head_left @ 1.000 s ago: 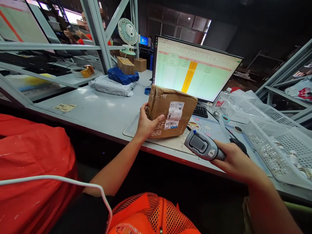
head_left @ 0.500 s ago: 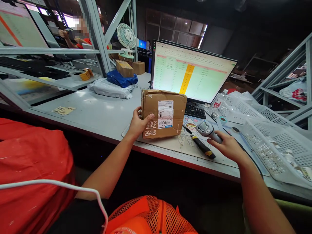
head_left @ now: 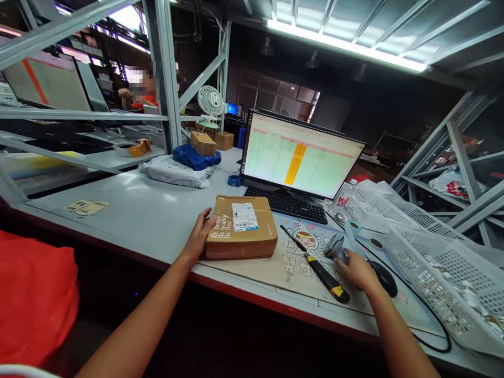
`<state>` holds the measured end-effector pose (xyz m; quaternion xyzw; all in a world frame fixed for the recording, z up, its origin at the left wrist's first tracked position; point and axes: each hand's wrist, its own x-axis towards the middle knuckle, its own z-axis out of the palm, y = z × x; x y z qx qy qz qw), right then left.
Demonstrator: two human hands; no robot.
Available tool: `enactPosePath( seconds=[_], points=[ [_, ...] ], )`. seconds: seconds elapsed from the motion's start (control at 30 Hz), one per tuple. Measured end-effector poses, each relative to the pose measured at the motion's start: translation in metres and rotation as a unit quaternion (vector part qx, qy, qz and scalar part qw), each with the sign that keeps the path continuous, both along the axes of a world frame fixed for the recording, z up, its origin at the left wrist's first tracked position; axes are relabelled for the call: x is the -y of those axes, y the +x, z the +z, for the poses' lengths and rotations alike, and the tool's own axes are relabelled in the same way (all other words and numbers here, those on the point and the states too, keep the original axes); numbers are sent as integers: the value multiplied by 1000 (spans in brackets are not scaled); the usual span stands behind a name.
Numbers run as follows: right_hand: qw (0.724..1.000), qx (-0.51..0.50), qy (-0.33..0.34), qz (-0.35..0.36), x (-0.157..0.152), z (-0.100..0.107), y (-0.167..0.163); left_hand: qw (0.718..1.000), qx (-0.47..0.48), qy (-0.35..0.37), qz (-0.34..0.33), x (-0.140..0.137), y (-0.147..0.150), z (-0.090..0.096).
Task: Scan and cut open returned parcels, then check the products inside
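Observation:
A brown cardboard box [head_left: 242, 247] rests flat near the desk's front edge, its white shipping label [head_left: 244, 217] facing up. My left hand [head_left: 199, 233] grips the box's left side, with some fingers hidden behind it. In my right hand [head_left: 358, 270] is a grey barcode scanner [head_left: 336, 248], held low over the desk mat by its handle. A black computer mouse [head_left: 382, 278] sits just right of that hand. Between box and scanner lie a black-and-yellow utility knife [head_left: 326, 278] and a slim black pen-like tool [head_left: 293, 238].
Behind the box stand a keyboard [head_left: 287, 203] and a monitor [head_left: 299, 155]. White perforated baskets [head_left: 437, 278] line the right side. Wrapped parcels [head_left: 177, 172] and a small fan [head_left: 210, 102] are at the back left. Beyond the metal frame is another person [head_left: 147, 97].
The box has gone from held upright to lying on the desk, label up. The scanner has come down closer to the mat. My view has tilted up, showing the ceiling light.

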<state>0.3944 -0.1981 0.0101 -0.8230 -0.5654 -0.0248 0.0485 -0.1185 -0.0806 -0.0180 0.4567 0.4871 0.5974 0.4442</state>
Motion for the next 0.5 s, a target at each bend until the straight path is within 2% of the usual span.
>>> enactPosePath(
  seconds=[0.13, 0.17, 0.23, 0.37, 0.5],
  points=[
    [991, -18, 132, 9, -39, 44, -16, 999, -31, 0, -13, -1, -2, -4],
    [989, -28, 146, 19, -54, 53, -26, 999, -42, 2, -8, -1, -2, -5],
    [989, -50, 126, 52, -85, 63, -48, 998, -62, 5, 7, -3, -4, -8],
    [993, -76, 59, 67, -138, 50, -81, 995, -91, 7, 33, -7, -7, -14],
    [995, -75, 24, 61, -161, 30, -91, 994, -105, 6, 32, -7, -7, -15]
  ],
)
